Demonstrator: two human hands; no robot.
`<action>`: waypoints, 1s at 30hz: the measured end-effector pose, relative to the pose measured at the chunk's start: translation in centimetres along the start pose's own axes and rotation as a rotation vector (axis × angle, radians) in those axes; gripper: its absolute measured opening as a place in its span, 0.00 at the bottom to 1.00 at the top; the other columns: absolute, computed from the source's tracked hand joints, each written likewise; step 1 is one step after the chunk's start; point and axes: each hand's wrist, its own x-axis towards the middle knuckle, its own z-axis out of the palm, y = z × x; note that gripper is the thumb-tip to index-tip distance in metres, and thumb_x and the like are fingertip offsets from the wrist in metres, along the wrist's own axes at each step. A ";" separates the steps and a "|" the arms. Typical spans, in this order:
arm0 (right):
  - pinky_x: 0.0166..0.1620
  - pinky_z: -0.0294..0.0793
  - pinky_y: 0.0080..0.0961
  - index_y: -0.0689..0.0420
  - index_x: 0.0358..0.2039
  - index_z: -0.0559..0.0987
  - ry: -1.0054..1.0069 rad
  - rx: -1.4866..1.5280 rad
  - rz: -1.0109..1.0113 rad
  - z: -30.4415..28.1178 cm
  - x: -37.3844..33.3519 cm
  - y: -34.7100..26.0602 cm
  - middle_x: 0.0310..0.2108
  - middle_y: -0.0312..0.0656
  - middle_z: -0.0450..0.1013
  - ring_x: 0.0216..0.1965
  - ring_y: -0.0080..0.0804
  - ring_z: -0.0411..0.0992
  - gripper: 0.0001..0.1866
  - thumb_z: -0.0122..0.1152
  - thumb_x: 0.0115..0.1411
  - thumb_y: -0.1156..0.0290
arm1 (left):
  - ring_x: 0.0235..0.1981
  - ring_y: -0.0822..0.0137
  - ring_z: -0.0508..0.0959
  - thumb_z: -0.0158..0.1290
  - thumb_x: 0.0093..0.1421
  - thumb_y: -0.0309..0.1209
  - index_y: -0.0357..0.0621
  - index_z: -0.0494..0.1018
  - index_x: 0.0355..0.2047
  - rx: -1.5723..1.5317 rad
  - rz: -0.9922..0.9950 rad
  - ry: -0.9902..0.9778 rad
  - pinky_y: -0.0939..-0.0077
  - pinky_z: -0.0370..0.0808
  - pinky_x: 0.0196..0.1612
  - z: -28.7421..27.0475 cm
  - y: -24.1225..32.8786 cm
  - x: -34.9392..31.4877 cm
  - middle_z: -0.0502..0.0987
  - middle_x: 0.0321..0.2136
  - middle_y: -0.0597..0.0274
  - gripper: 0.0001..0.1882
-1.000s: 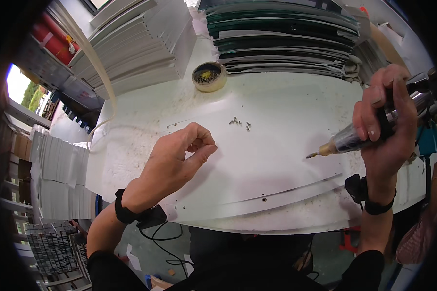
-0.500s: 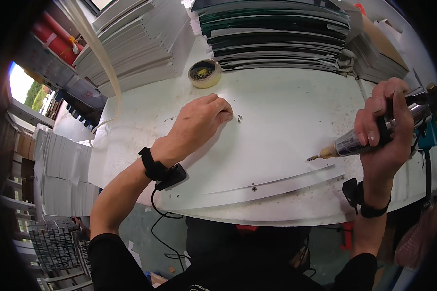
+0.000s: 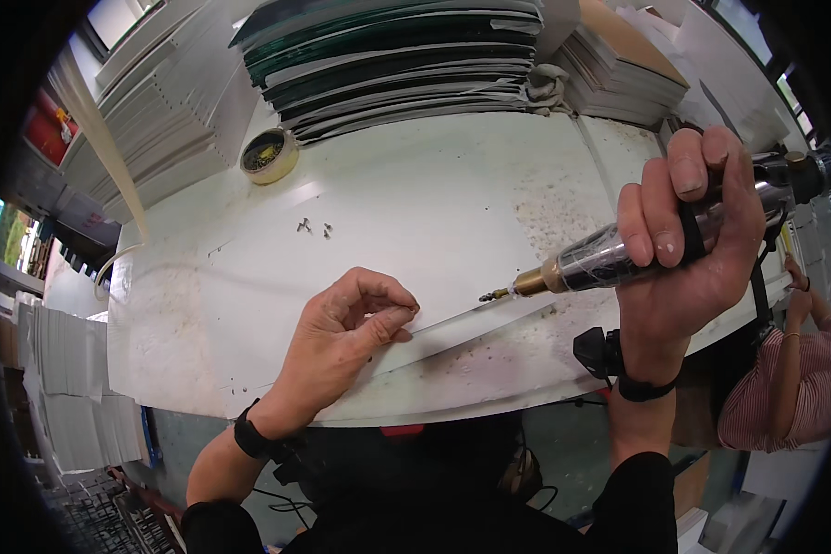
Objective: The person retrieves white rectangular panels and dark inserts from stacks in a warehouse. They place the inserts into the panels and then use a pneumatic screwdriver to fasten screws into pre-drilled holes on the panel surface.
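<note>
Right hand (image 3: 688,263) wraps the screwdriver (image 3: 586,261); left hand (image 3: 342,328) pinched closed, contents unclear. I'd steady the bit (image 3: 491,295) square to the panel (image 3: 415,240).

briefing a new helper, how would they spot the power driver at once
Find the white table and go to its right side, where the person's right hand grips the power driver. Its shiny metal cylinder narrows to a brass-coloured nose with a thin bit pointing left, which sets it apart from the small loose screws farther left.
</note>
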 end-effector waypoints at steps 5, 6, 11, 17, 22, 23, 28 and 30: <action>0.18 0.64 0.18 0.57 0.42 0.67 0.003 0.109 -0.013 0.4 -0.3 -0.8 0.31 0.36 0.65 0.16 0.16 0.56 0.11 0.45 0.77 0.62 | 0.46 0.69 0.81 0.56 0.70 0.29 0.43 0.72 0.48 -0.275 -0.128 -0.015 0.71 0.83 0.48 2.9 -1.4 0.7 0.80 0.41 0.62 0.09; 0.18 0.64 0.18 0.57 0.41 0.67 -0.001 0.112 -0.014 0.5 -0.3 -0.9 0.31 0.36 0.65 0.16 0.16 0.56 0.11 0.45 0.77 0.62 | 0.46 0.69 0.81 0.56 0.70 0.29 0.44 0.72 0.49 -0.331 -0.137 -0.022 0.71 0.83 0.48 3.1 -1.6 0.7 0.80 0.41 0.62 0.09; 0.19 0.65 0.19 0.57 0.42 0.66 -0.017 0.161 -0.001 0.6 -0.6 -0.6 0.32 0.37 0.66 0.16 0.17 0.56 0.11 0.43 0.77 0.62 | 0.46 0.70 0.81 0.56 0.71 0.30 0.46 0.71 0.50 -0.404 -0.171 -0.005 0.72 0.83 0.47 3.6 -1.7 0.6 0.80 0.42 0.63 0.10; 0.20 0.66 0.18 0.56 0.42 0.66 0.020 0.180 0.004 0.8 -0.8 -0.3 0.32 0.37 0.66 0.16 0.17 0.57 0.11 0.43 0.77 0.62 | 0.46 0.70 0.81 0.55 0.71 0.30 0.45 0.71 0.50 -0.430 -0.187 0.000 0.73 0.83 0.46 4.3 -1.6 0.7 0.79 0.42 0.64 0.10; 0.20 0.66 0.18 0.56 0.42 0.66 0.005 0.154 -0.011 0.3 -0.9 -0.3 0.32 0.36 0.66 0.16 0.17 0.56 0.11 0.44 0.77 0.62 | 0.45 0.71 0.81 0.55 0.72 0.30 0.44 0.71 0.50 -0.421 -0.197 0.009 0.73 0.83 0.45 4.6 -1.3 1.0 0.78 0.41 0.64 0.10; 0.20 0.66 0.18 0.56 0.42 0.66 0.005 0.152 -0.011 0.3 -0.8 -0.3 0.32 0.36 0.65 0.16 0.17 0.56 0.11 0.44 0.77 0.62 | 0.45 0.71 0.81 0.55 0.72 0.30 0.44 0.71 0.50 -0.421 -0.196 0.004 0.73 0.83 0.45 4.6 -1.4 1.1 0.78 0.41 0.63 0.09; 0.20 0.65 0.18 0.56 0.42 0.66 -0.005 0.147 -0.010 0.2 -0.7 -0.1 0.32 0.36 0.65 0.17 0.17 0.57 0.11 0.44 0.77 0.62 | 0.44 0.71 0.80 0.55 0.72 0.31 0.43 0.71 0.49 -0.414 -0.203 0.006 0.72 0.83 0.46 4.7 -1.4 1.3 0.78 0.40 0.62 0.10; 0.20 0.65 0.18 0.56 0.42 0.66 -0.012 0.143 -0.015 0.0 -0.7 -0.1 0.32 0.36 0.65 0.17 0.17 0.57 0.11 0.44 0.77 0.62 | 0.44 0.71 0.80 0.55 0.72 0.32 0.42 0.72 0.50 -0.409 -0.205 0.000 0.71 0.83 0.47 4.8 -1.4 1.5 0.79 0.39 0.61 0.10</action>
